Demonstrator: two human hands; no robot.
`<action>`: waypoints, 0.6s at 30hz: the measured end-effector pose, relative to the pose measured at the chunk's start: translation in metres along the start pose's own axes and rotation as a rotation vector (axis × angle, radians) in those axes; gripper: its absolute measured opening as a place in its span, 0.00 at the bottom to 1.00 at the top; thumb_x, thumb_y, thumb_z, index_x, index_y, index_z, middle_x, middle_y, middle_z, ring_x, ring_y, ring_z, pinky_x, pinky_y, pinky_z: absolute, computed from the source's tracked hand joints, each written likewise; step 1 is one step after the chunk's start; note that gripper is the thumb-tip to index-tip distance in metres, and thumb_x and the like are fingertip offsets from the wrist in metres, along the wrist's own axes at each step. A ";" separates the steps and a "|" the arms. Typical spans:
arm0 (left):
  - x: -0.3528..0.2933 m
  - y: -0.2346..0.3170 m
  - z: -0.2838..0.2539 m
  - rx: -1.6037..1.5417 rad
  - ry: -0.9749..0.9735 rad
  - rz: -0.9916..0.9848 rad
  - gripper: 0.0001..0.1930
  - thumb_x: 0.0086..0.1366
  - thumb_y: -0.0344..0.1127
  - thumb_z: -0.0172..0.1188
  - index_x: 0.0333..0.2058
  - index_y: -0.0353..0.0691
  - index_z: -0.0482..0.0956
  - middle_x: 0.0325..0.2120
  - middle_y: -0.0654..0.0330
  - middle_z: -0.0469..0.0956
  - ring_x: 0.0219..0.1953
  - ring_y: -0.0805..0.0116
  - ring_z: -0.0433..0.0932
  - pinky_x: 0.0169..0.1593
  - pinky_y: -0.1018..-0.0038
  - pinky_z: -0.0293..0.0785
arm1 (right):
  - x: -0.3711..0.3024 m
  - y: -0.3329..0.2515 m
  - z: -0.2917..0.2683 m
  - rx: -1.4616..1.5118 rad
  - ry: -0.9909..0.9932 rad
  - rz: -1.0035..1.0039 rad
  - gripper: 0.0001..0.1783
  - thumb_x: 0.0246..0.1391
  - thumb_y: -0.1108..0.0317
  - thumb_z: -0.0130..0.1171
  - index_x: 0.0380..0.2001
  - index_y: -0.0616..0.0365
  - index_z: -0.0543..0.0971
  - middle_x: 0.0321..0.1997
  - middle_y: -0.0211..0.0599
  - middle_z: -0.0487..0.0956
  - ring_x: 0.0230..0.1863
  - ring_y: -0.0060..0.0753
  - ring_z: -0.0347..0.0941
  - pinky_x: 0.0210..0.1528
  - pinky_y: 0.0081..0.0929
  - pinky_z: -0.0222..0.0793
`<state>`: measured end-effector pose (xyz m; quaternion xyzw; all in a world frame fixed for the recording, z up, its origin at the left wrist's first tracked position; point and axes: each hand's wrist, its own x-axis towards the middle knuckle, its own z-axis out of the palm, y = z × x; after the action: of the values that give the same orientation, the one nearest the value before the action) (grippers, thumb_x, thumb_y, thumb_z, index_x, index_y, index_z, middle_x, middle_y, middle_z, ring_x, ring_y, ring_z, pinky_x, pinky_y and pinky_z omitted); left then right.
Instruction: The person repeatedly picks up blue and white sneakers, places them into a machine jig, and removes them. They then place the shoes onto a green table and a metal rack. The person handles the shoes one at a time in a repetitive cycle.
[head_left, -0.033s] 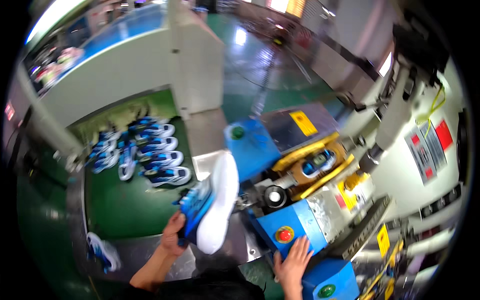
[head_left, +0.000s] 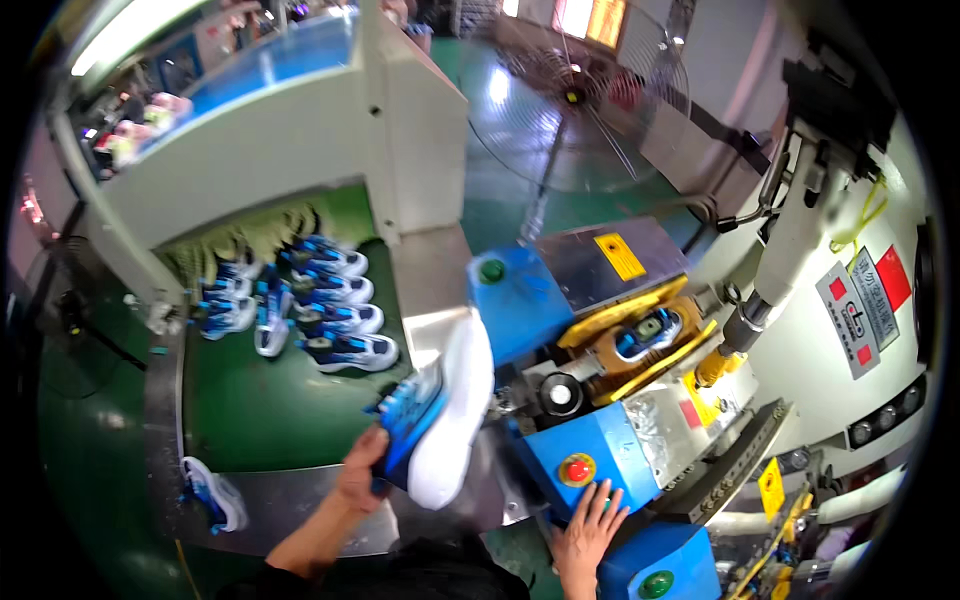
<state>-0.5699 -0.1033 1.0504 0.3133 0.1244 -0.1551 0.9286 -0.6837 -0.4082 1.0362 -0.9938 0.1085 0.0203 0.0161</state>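
Observation:
My left hand grips a blue sneaker by its heel end, its white sole turned to the right and the toe pointing away from me. My right hand rests with fingers spread on a blue control housing, just below a red push button. Beyond that housing, another blue shoe sits in the machine between two yellow-edged pads. A black round part with a white centre lies between the held sneaker and the pads.
Several blue and white sneakers stand in rows on a green belt at left. A lone shoe lies on the metal rim near the front. A second blue housing with a green button is at lower right. A floor fan stands behind.
The whole view has shifted slightly, with the scene sitting a little further right and sharper. My left hand still holds the sneaker; my right hand stays on the blue housing.

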 end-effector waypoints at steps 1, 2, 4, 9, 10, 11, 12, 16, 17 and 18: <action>-0.019 -0.005 0.009 0.045 0.120 0.055 0.20 0.68 0.38 0.54 0.56 0.35 0.70 0.51 0.57 0.76 0.51 0.63 0.77 0.58 0.66 0.72 | -0.004 0.002 0.001 0.081 0.058 -0.044 0.52 0.40 0.60 0.70 0.65 0.69 0.56 0.71 0.62 0.50 0.73 0.65 0.42 0.71 0.62 0.33; -0.033 -0.009 0.016 0.063 0.125 0.054 0.20 0.68 0.38 0.54 0.55 0.35 0.70 0.51 0.57 0.77 0.51 0.63 0.77 0.58 0.66 0.72 | 0.000 -0.003 -0.003 0.213 0.130 0.034 0.48 0.43 0.62 0.69 0.64 0.69 0.58 0.69 0.61 0.56 0.71 0.61 0.49 0.69 0.58 0.41; -0.068 -0.013 0.014 0.081 0.132 0.024 0.20 0.69 0.39 0.54 0.55 0.35 0.71 0.50 0.57 0.77 0.51 0.64 0.77 0.57 0.66 0.73 | -0.022 -0.024 -0.019 0.416 0.229 0.069 0.40 0.49 0.64 0.65 0.63 0.68 0.62 0.64 0.61 0.64 0.67 0.57 0.58 0.68 0.49 0.51; -0.135 -0.046 -0.008 -0.029 0.265 -0.040 0.20 0.70 0.38 0.53 0.55 0.33 0.70 0.50 0.53 0.77 0.52 0.62 0.77 0.59 0.63 0.71 | -0.100 -0.070 0.036 1.127 0.103 -0.234 0.32 0.55 0.65 0.61 0.61 0.69 0.65 0.61 0.62 0.68 0.61 0.57 0.67 0.63 0.42 0.63; -0.151 -0.042 -0.016 -0.071 0.296 -0.040 0.20 0.69 0.38 0.54 0.55 0.33 0.70 0.49 0.52 0.77 0.52 0.61 0.77 0.61 0.62 0.70 | -0.114 -0.091 0.041 1.272 -0.019 -0.190 0.32 0.55 0.66 0.61 0.60 0.69 0.66 0.60 0.62 0.69 0.59 0.54 0.70 0.61 0.39 0.65; -0.168 -0.038 -0.040 -0.022 0.390 -0.006 0.23 0.70 0.40 0.52 0.57 0.31 0.68 0.54 0.50 0.74 0.55 0.56 0.74 0.64 0.58 0.65 | -0.125 -0.105 0.037 1.372 -0.156 -0.160 0.31 0.55 0.67 0.61 0.60 0.69 0.66 0.59 0.61 0.71 0.57 0.52 0.72 0.59 0.37 0.67; -0.176 -0.035 -0.059 -0.010 0.426 0.020 0.22 0.69 0.40 0.53 0.56 0.31 0.68 0.53 0.50 0.75 0.55 0.56 0.74 0.64 0.57 0.65 | -0.135 -0.102 0.023 1.406 -0.295 -0.113 0.31 0.56 0.68 0.61 0.59 0.69 0.66 0.58 0.60 0.72 0.55 0.49 0.74 0.57 0.35 0.69; -0.215 -0.009 -0.168 0.325 0.981 0.271 0.19 0.63 0.36 0.63 0.52 0.40 0.72 0.41 0.62 0.78 0.41 0.70 0.77 0.47 0.71 0.73 | -0.131 -0.106 -0.002 1.116 -0.240 -0.328 0.20 0.58 0.68 0.59 0.51 0.69 0.74 0.45 0.48 0.82 0.48 0.37 0.78 0.52 0.30 0.72; -0.236 -0.011 -0.215 0.430 0.980 0.507 0.24 0.59 0.36 0.67 0.52 0.35 0.71 0.46 0.58 0.77 0.45 0.66 0.75 0.51 0.69 0.69 | -0.126 -0.105 0.002 0.992 -0.269 -0.379 0.19 0.59 0.69 0.59 0.50 0.69 0.75 0.43 0.45 0.82 0.46 0.34 0.79 0.51 0.30 0.72; -0.249 -0.009 -0.271 0.579 1.039 0.638 0.27 0.58 0.35 0.68 0.54 0.34 0.70 0.46 0.55 0.77 0.46 0.62 0.76 0.52 0.67 0.69 | -0.127 -0.106 0.012 1.170 -0.290 -0.189 0.20 0.59 0.68 0.59 0.51 0.69 0.75 0.44 0.45 0.82 0.46 0.32 0.78 0.51 0.29 0.72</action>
<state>-0.8390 0.1110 0.9180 0.6050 0.4097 0.2705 0.6268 -0.7856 -0.2773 1.0325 -0.8124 0.0098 0.0908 0.5759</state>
